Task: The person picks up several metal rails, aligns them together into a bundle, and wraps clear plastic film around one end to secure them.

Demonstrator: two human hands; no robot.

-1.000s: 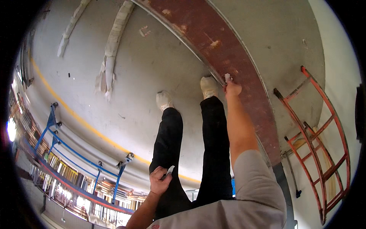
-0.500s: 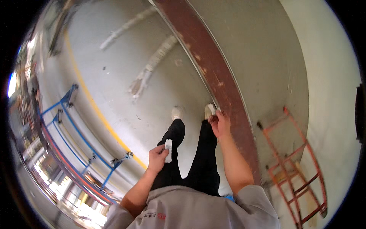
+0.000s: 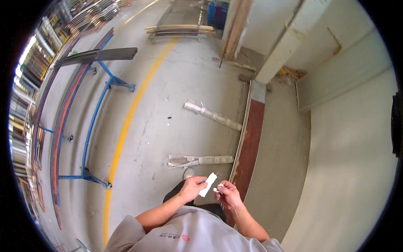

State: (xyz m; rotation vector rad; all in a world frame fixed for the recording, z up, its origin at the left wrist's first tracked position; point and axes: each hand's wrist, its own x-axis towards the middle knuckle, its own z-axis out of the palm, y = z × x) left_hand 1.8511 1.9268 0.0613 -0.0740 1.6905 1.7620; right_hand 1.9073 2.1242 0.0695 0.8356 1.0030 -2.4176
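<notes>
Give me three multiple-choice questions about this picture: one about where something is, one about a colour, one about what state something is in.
1. Where is the small white strip?
A. On the blue rack
B. Between the two hands, in front of the chest
C. On the floor by the wall

2. What colour is the line painted on the floor?
A. Yellow
B. Green
C. White

3. How is the left hand?
A. Flat on the floor
B. Hanging free
C. Pinching the strip

Answers: 1 B, the strip sits between the left hand and the right hand. 2 A, a yellow stripe runs along the concrete. 3 C, its fingers close on the strip's lower end.
</notes>
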